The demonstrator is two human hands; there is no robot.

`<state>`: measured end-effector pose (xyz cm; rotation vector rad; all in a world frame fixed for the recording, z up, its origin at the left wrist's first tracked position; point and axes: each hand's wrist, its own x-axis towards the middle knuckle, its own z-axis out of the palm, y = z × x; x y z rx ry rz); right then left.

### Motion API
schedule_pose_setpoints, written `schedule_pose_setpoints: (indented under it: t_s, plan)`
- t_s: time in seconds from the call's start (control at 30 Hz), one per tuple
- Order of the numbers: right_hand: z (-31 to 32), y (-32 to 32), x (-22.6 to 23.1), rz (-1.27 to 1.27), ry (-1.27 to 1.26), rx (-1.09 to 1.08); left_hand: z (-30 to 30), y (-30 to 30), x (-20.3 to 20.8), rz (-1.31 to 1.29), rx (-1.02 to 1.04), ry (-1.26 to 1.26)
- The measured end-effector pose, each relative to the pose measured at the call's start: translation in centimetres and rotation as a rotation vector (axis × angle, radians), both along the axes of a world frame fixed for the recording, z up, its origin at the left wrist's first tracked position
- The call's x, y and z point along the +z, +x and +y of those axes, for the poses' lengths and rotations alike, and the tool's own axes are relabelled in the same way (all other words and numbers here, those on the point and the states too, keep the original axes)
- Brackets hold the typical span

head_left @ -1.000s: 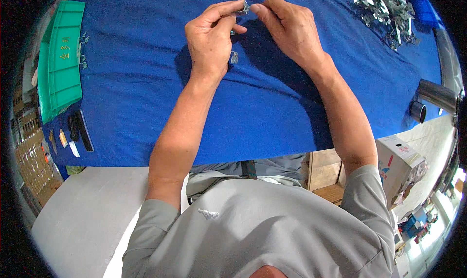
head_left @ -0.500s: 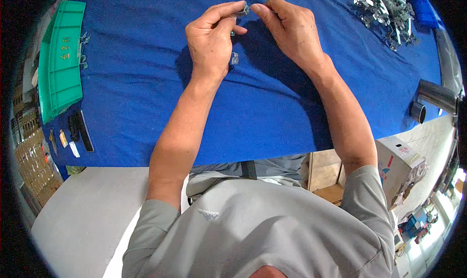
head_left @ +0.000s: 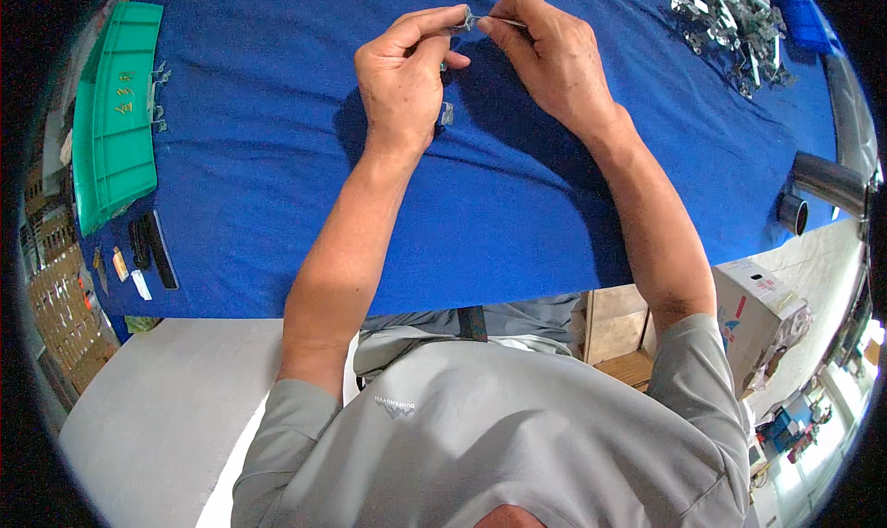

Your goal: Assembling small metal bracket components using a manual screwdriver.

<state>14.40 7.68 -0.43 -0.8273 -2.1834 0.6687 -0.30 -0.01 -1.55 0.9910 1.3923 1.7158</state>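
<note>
My left hand (head_left: 402, 80) is closed, holding a small grey, partly see-through part (head_left: 468, 18) between thumb side and forefinger at its tip. Against that part's right side my right hand (head_left: 554, 61) pinches a thin, light sliver (head_left: 510, 22), its kind too small to tell. A second small clear piece (head_left: 447, 114) shows beside my left wrist; whether it is held or lies on the cloth I cannot tell. The curled lower fingers of both hands are partly hidden.
A blue cloth (head_left: 499, 232) covers the table. Far right lies a pile of small dark and clear parts (head_left: 730, 34). On the left stands a green tray (head_left: 120, 149) with small clear pieces (head_left: 160, 94) at its edge; a dark strip (head_left: 164, 249) lies below. A dark tube (head_left: 793, 214) rests right.
My right fingertips have shifted slightly and the thin sliver now shows between them. The left hand with the small part has moved barely to the right.
</note>
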Motion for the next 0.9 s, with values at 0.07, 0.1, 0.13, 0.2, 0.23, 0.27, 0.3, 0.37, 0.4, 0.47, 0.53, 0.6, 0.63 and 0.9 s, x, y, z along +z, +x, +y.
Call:
schedule_pose_setpoints:
  t_s: [0.07, 0.1, 0.13, 0.2, 0.23, 0.27, 0.3, 0.37, 0.4, 0.47, 0.53, 0.6, 0.63, 0.9]
  plan:
    - [-0.18, -0.17, 0.1, 0.053, 0.033, 0.01, -0.02, 0.02, -0.07, -0.006, -0.001, -0.01]
    - [-0.4, -0.28, 0.25, 0.049, -0.01, -0.015, -0.04, 0.02, -0.09, -0.004, 0.002, 0.011]
    - [-0.5, -0.34, 0.35, 0.046, -0.053, -0.041, -0.05, 0.03, -0.11, -0.002, 0.004, 0.032]
    - [0.09, 0.2, 0.26, -0.1, -0.079, -0.049, -0.08, 0.04, -0.06, -0.009, 0.006, 0.029]
    - [0.28, 0.4, 0.24, -0.246, -0.106, -0.058, -0.1, 0.05, -0.03, -0.017, 0.008, 0.024]
    - [0.2, 0.34, 0.19, -0.246, -0.105, -0.057, -0.09, 0.06, -0.02, -0.016, 0.008, 0.025]
    - [0.13, 0.22, 0.03, -0.119, -0.058, -0.033, 0.0, 0.09, -0.05, -0.019, 0.008, 0.026]
    - [0.01, -0.07, -0.01, 0.008, -0.011, -0.009, 0.09, 0.07, -0.1, -0.02, 0.009, 0.025]
    - [-0.14, -0.21, 0.04, 0.046, -0.043, -0.02, 0.05, 0.03, -0.13, -0.02, 0.005, 0.024]
    - [-0.19, -0.24, 0.12, 0.084, -0.074, -0.03, 0.07, 0.02, -0.18, -0.019, 0.002, 0.024]
    - [-0.15, -0.17, 0.3, 0.028, -0.047, -0.038, 0.03, -0.03, -0.09, -0.017, 0.025, 0.019]
    - [0.3, 0.26, 0.1, -0.088, -0.073, -0.045, -0.01, 0.0, -0.02, -0.02, 0.025, 0.019]
    - [0.45, 0.41, 0.05, -0.206, -0.099, -0.053, -0.02, 0.04, -0.01, -0.025, 0.024, 0.019]
    - [0.18, 0.17, 0.1, -0.037, -0.058, -0.033, -0.01, 0.05, -0.09, -0.023, 0.021, 0.031]
